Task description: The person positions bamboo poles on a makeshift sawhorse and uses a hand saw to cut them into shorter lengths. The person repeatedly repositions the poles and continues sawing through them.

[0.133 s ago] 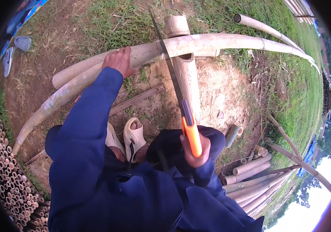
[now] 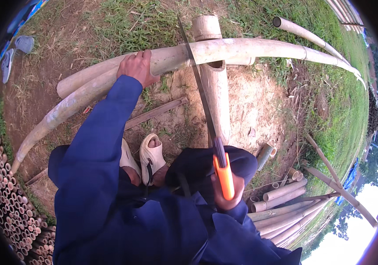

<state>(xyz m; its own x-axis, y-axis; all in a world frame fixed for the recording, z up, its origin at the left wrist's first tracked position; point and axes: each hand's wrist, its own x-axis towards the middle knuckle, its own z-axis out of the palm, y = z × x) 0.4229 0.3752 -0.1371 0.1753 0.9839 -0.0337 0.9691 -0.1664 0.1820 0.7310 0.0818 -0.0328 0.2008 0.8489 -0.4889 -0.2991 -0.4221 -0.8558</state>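
My right hand (image 2: pixel 229 187) is wrapped round the orange handle of a hand saw (image 2: pixel 205 99). The saw's long dark blade lies across a thick pale bamboo pole (image 2: pixel 250 47), just to the right of my left hand. My left hand (image 2: pixel 135 68) presses on the pole with its fingers closed over the top. The long pole stretches from the lower left to the far right and rests across a bamboo support (image 2: pixel 216 95). Whether the teeth are in a cut cannot be made out. Another bamboo length (image 2: pixel 72 84) lies behind the pole at the left.
Cut bamboo ends are stacked in a large pile (image 2: pixel 10 194) at the left. More bamboo lengths (image 2: pixel 286 194) lie at the lower right, and another pole (image 2: pixel 308 35) rests on grass. A wooden strip (image 2: pixel 155 113) lies near my sandals (image 2: pixel 152 154). Grey shoes (image 2: pixel 7 66) stand far left.
My right hand has drawn the saw back toward my body and slightly right. The left hand keeps its place on the bamboo pole.
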